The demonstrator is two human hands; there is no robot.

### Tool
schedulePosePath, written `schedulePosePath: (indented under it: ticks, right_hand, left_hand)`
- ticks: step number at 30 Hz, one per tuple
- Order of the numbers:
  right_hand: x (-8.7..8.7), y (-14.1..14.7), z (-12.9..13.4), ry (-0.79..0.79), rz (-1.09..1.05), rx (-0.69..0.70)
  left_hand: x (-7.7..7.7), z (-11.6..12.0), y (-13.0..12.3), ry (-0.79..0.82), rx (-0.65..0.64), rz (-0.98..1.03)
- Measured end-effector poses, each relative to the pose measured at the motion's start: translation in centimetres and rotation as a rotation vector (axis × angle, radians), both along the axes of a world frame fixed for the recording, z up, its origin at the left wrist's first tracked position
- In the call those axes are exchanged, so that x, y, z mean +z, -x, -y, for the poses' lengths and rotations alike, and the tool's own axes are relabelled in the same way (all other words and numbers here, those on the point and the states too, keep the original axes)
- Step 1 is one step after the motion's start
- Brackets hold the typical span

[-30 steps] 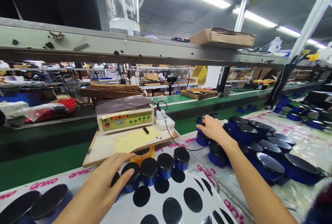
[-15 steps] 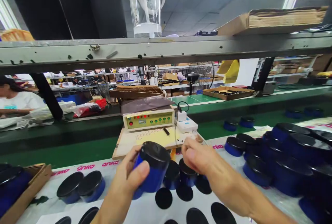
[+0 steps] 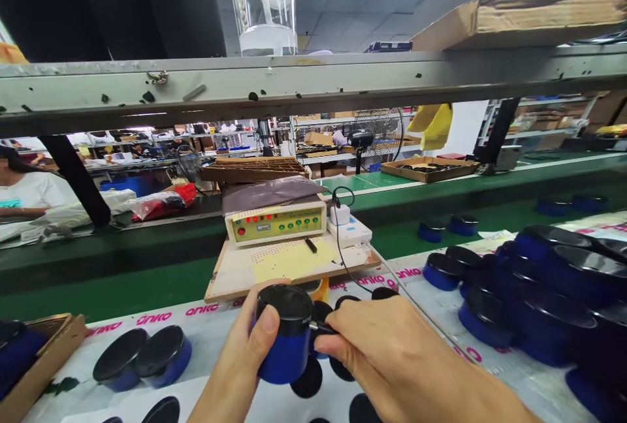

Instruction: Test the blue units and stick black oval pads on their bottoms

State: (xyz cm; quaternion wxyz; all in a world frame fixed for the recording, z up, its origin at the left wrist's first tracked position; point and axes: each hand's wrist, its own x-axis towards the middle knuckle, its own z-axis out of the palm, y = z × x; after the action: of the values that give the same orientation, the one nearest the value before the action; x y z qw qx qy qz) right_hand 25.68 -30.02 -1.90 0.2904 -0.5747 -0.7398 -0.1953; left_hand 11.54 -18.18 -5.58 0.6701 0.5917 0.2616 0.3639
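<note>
My left hand (image 3: 234, 351) is curled closed around a blue cylindrical canister with a glossy black cap (image 3: 285, 351), my thumb across its near side and my fingers out of sight behind it. The canister stands almost upright in this grip, its long axis pointing up and away from me. It is held just above a white printed sheet (image 3: 274, 403), between my two hands and tight against my left palm. My right hand (image 3: 386, 361) is on its right, nearly closed, with thumb and forefinger pinching a small dark probe (image 3: 321, 328). The probe's tip is at the canister's side, just under the cap, though I cannot see exactly how they meet. A thin black cable (image 3: 344, 266) runs from near my right hand toward a small white plastic box (image 3: 349, 230), which sits beside a beige tester with red lights (image 3: 274, 222) on a wooden board (image 3: 230, 286). Rows of matching blue canisters (image 3: 514, 309) stand to my right, and two more (image 3: 142, 354) stand to my left.
</note>
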Motion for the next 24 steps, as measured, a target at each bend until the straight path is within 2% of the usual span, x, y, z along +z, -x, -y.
schedulePosePath:
  ticks: [5, 9, 14, 17, 20, 22, 24]
  right_hand:
    - [-0.1, 0.0, 0.3, 0.006, 0.091, -0.067]
    - [-0.9, 0.2, 0.4, 0.021, 0.163, -0.133]
    - [-1.6, 0.4, 0.2, 0.048, 0.107, -0.091]
    - [-1.8, 0.3, -0.6, 0.178, -0.123, -0.047]
    - [-2.5, -0.1, -1.9, 0.282, -0.333, 0.041]
    - [-3.2, -0.3, -2.6, 0.238, -0.366, 0.117]
    - [-3.7, -0.5, -3.0, 0.167, -0.347, 0.18]
  left_hand:
    - [-0.1, -0.2, 0.2, -0.253, 0.055, -0.092]
    - [-0.3, 0.3, 0.4, -0.385, 0.099, -0.186]
    - [-0.8, 0.5, 0.8, -0.576, 0.106, -0.255]
    - [-0.6, -0.4, 1.4, -0.885, 0.094, -0.275]
    - [0.0, -1.3, 1.9, -1.299, 0.22, -0.323]
    - [0.4, -1.4, 2.1, -1.56, 0.326, -0.274]
    - [0.8, -1.2, 2.1, -1.747, 0.367, -0.154]
